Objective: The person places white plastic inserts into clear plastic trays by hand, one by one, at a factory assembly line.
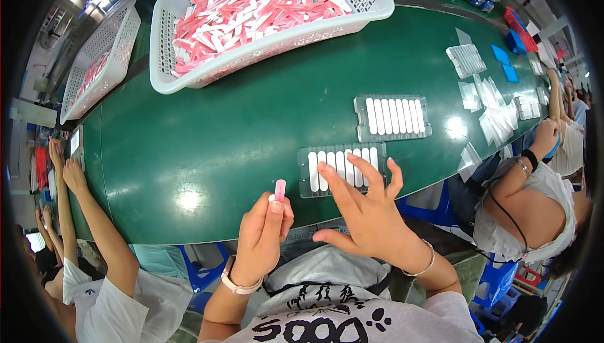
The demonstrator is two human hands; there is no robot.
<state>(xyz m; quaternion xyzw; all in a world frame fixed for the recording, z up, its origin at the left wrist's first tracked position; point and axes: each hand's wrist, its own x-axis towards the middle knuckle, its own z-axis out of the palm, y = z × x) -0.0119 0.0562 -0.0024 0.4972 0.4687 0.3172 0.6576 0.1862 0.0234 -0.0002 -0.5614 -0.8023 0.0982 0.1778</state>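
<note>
My left hand (259, 239) is closed on a small pink-and-white plastic stick (280, 191), held upright between thumb and fingers near the table's front edge. To its right, my right hand (374, 224) spreads its fingers, palm down, over the near clear tray (304, 185). Its fingertips overlap the white sticks (313, 170) lined up side by side there; whether they touch cannot be made out, and the fingers hide part of the row. Just beyond lies another clear tray (361, 133), with a similar row of white sticks (393, 116).
On the green table (207, 135), a large white basket (277, 53) holds loose pink and white pieces (245, 16). A second basket (116, 69) stands left. At right lie clear plastic sheets (496, 123), a ribbed tray (466, 61) and co-workers' arms (535, 145); another co-worker's hand (75, 176) is far left.
</note>
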